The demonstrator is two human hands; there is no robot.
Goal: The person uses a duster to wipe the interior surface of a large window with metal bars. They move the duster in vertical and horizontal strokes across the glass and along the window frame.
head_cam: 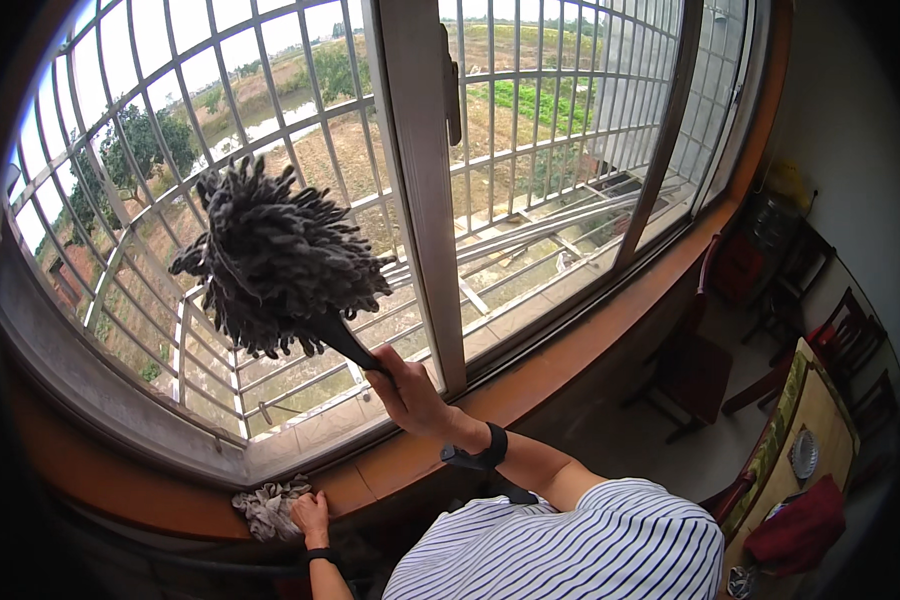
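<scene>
A microfiber duster (281, 266) with a thick, dark grey chenille head is raised in front of the sliding window's left glass pane (345, 300). My right hand (412, 394) grips its black handle (345, 343); I cannot tell whether the strands touch the glass. Lower left, my left hand (312, 516) is closed at the right end of a crumpled grey-beige cloth (268, 510). That cloth lies on the orange-brown windowsill (405, 461), at the corner of the frame.
An upright metal window frame (424, 195) with a dark latch (451, 94) stands right of the duster. Metal security bars (270, 97) lie outside. Behind at right are a dark wooden chair (694, 375) and a table (784, 450) bearing a glass dish (804, 454) and dark red cloth (799, 529).
</scene>
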